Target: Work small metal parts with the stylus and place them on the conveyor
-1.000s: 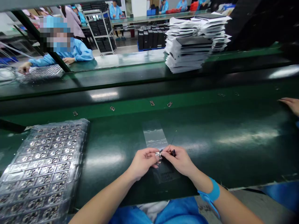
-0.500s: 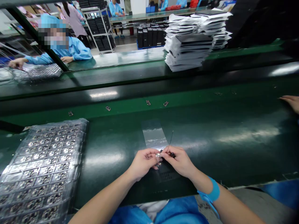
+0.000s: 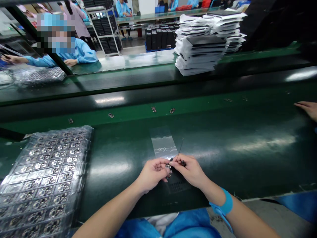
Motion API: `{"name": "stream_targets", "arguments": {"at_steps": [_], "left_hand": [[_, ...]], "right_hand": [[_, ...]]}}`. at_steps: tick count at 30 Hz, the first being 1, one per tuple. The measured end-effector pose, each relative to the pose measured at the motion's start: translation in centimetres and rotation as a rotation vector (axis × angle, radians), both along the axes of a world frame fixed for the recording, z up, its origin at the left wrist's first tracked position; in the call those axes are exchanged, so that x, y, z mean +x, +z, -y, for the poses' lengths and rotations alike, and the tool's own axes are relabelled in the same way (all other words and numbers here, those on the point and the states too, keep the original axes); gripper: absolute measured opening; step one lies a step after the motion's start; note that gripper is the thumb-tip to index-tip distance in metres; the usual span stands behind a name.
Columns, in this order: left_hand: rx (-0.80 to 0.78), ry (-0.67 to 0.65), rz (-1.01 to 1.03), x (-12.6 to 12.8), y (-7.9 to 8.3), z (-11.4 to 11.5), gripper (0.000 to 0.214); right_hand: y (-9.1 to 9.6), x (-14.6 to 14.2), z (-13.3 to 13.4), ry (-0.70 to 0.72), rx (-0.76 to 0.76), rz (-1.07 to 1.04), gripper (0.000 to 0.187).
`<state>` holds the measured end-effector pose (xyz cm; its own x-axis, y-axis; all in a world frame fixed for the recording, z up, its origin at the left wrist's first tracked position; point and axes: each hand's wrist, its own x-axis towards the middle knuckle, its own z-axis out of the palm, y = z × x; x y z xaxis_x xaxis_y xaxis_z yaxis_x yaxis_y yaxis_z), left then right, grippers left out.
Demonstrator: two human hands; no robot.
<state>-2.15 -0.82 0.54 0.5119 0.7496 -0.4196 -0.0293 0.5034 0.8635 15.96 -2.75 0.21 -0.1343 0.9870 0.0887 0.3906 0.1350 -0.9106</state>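
My left hand [image 3: 151, 174] pinches a small metal part [image 3: 168, 167] just above the green table [image 3: 247, 148]. My right hand [image 3: 190, 170] meets it fingertip to fingertip and pinches a thin black wire [image 3: 180, 149] that sticks up and away from the part. Both hands hover over a clear plastic strip [image 3: 162, 142] lying flat on the table. A blue band [image 3: 225, 205] circles my right wrist.
A stack of clear trays [image 3: 44, 178] full of small metal parts sits at the left. Several loose parts [image 3: 153, 109] lie on the conveyor belt beyond. White stacked sheets [image 3: 205, 43] stand far back. A co-worker in blue [image 3: 74, 54] works opposite; another person's hand [image 3: 308, 109] rests at right.
My hands stay pinched together over the strip with only small finger shifts. The loose parts on the belt have drifted left. The co-worker's arm opposite has reached further left.
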Motion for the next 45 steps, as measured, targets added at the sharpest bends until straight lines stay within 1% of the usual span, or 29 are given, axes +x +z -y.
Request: {"name": "stream_targets", "arguments": {"at_steps": [4, 8, 11, 16, 23, 25, 28, 30, 32, 33, 35, 38, 41, 43, 45], "left_hand": [[0.028, -0.074, -0.032, -0.1, -0.2, 0.1, 0.03], [0.023, -0.083, -0.049, -0.2, -0.4, 0.2, 0.028], [0.014, -0.093, -0.045, -0.3, -0.2, 0.2, 0.026], [0.019, -0.099, -0.063, -0.1, 0.0, 0.2, 0.029], [0.043, -0.129, -0.102, -0.1, -0.2, 0.2, 0.034], [0.052, -0.134, -0.113, -0.2, -0.2, 0.2, 0.032], [0.048, -0.118, -0.121, -0.2, -0.1, 0.1, 0.03], [0.04, -0.104, -0.108, -0.1, 0.0, 0.1, 0.03], [0.027, -0.097, -0.087, -0.1, 0.1, 0.2, 0.03], [0.017, -0.1, -0.08, -0.1, 0.1, 0.2, 0.03], [0.001, -0.117, -0.071, -0.1, 0.1, 0.3, 0.03], [0.044, -0.156, -0.067, 0.1, 0.1, 0.6, 0.028], [0.086, -0.148, -0.067, 0.4, 0.1, 0.8, 0.025], [0.069, -0.137, -0.064, 0.6, 0.1, 0.9, 0.024], [0.059, -0.133, -0.068, 0.8, 0.1, 1.0, 0.023]], "right_hand": [[-0.1, 0.0, 0.0, 0.011, -0.004, 0.005, 0.025], [-0.1, 0.0, 0.1, 0.008, -0.01, 0.026, 0.025], [-0.1, 0.0, 0.1, 0.018, -0.02, 0.033, 0.024], [0.0, 0.0, 0.1, 0.039, -0.027, 0.034, 0.025], [-0.1, -0.4, 0.1, 0.069, -0.028, 0.032, 0.025], [0.1, -0.3, 0.1, 0.046, -0.032, 0.036, 0.023], [0.7, 0.5, 0.2, -0.046, -0.003, 0.046, 0.021], [1.0, 1.4, 0.7, -0.088, 0.05, 0.041, 0.024], [0.9, 2.4, 1.5, -0.13, 0.08, 0.047, 0.031], [0.7, 2.9, 2.1, -0.148, 0.059, 0.052, 0.033], [0.0, 3.5, 3.6, -0.16, -0.046, 0.051, 0.036], [-1.1, 3.9, 5.7, -0.087, -0.186, -0.006, 0.032], [-1.5, 4.2, 6.8, -0.083, -0.235, -0.08, 0.026], [-1.6, 4.4, 7.0, -0.11, -0.258, -0.105, 0.022], [-1.6, 4.7, 6.9, -0.126, -0.256, -0.086, 0.019]]}}
